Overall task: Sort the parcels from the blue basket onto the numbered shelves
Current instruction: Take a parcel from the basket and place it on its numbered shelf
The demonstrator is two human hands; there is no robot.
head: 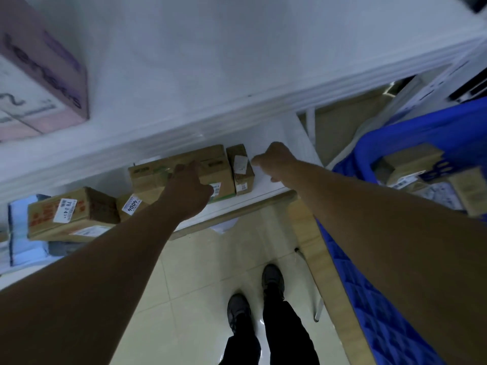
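My left hand (188,191) lies flat on the large carton (181,172), fingers pressed together. Right hand (274,160) curled loose at the small box's (240,168) three o'clock, holding nothing. Blue basket (411,143) further at three (parcels remain). Risk: a shove tips the small box off the low shelf (266,189).

Dim, bluish cast; motion blur on upper shelf (237,61); wide-angle bending at edges.

Bare forearms, black trousers (287,335), dark shoes (272,279)

Glossy pale floor tiles (200,272), white wall (210,48), dim light
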